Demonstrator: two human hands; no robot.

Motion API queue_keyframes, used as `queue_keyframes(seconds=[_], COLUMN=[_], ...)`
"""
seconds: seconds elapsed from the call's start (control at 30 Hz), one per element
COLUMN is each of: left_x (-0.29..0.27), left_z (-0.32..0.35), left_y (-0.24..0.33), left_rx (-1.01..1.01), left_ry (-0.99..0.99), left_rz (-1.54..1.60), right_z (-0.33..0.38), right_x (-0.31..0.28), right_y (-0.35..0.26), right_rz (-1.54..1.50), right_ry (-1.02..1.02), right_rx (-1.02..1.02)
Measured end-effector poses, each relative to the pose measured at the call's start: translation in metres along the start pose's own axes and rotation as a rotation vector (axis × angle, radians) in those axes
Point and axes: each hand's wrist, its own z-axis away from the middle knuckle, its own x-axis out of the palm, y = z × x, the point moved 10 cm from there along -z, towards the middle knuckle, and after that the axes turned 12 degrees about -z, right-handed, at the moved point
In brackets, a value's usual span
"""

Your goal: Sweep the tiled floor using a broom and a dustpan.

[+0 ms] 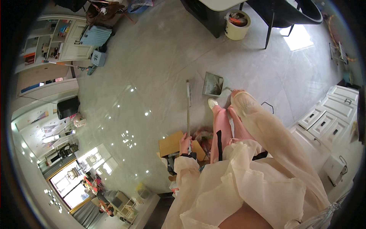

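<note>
My left hand (185, 143) is closed around a long, thin grey pole (188, 110) that stretches away over the floor. What the pole's near end carries cannot be made out. At the right, my right hand (237, 94) grips the thin handle of a grey dustpan (212, 84), whose far side is open. Some dark smudges show inside the pan. Most of the handle is hidden by my sleeve, and a dark wire loop (268, 106) shows past it. Beside my left hand is an open cardboard box (170, 144) with things in it.
A cream bin (237, 26) with rubbish stands by a table and a black chair (284, 15). White cabinets (324, 114) line the right side. Shelves, a blue suitcase (95, 36) and a stick vacuum (91, 69) are at the left. A plastic bag (204, 138) lies near my legs.
</note>
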Motion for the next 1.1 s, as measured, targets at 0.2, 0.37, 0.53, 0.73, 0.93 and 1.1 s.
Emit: queue_keyframes(seconds=[0.2,0.37,0.53,0.73,0.93,1.1], left_x=[-0.012,-0.050,-0.043,-0.019,-0.016,0.000], left_z=[-0.046,-0.088,-0.103,-0.092,-0.088,-0.088], left_y=[0.045,0.035,0.029,0.021,0.018,0.021], left_rx=[0.074,0.099,0.117,0.104,0.146,0.114], left_ry=[-0.014,0.126,0.082,0.054,0.103,0.070], left_rz=[0.033,-0.012,0.008,0.021,-0.085,-0.014], right_z=[-0.002,0.030,0.076,0.055,0.053,0.061], right_x=[0.027,-0.014,-0.066,-0.039,-0.023,-0.034], right_y=[0.068,0.052,0.049,0.087,0.106,0.116], right_rz=[0.017,0.018,0.056,0.075,0.055,0.020], right_ry=[0.061,0.103,0.003,0.067,0.036,0.065], right_rx=[0.199,0.152,0.250,0.351,0.424,0.407])
